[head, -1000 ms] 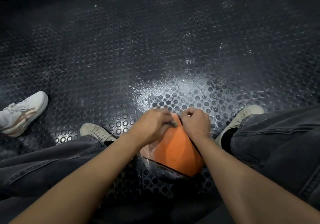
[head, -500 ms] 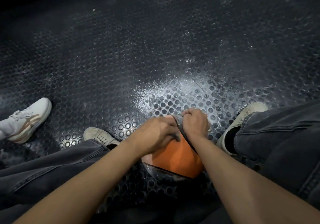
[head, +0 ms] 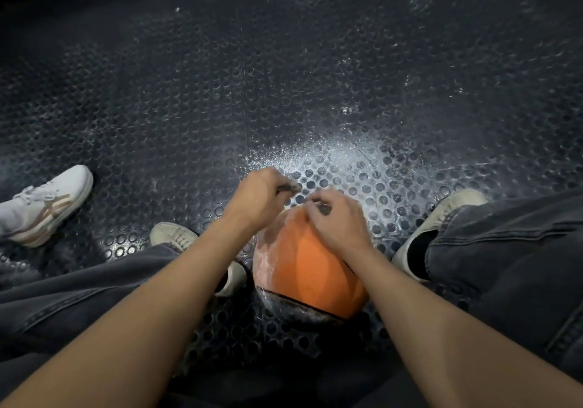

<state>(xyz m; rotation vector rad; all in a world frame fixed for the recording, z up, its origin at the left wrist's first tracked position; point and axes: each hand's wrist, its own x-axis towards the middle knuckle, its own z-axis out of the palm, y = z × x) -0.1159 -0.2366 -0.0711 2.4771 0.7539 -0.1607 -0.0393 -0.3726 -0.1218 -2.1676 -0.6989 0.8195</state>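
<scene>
You are pinching small dark piece [head: 287, 188] in each of left hand [head: 262, 201] and right hand [head: 337, 221], fingers curling tight, atop orange ball [head: 310, 270]. White dust [head: 318, 155] lying ahead; judging work partway, most of ball showing clean.

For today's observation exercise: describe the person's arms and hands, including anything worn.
The left hand and right hand are ungloved, with no ring, watch or bracelet showing. The left forearm and right forearm are bare to the frame's edge; no sleeves show.

Left hand [head: 262, 199] and right hand [head: 337, 221] seemingly pinch grey bits [head: 285, 189] over orange ball [head: 312, 269].
</scene>
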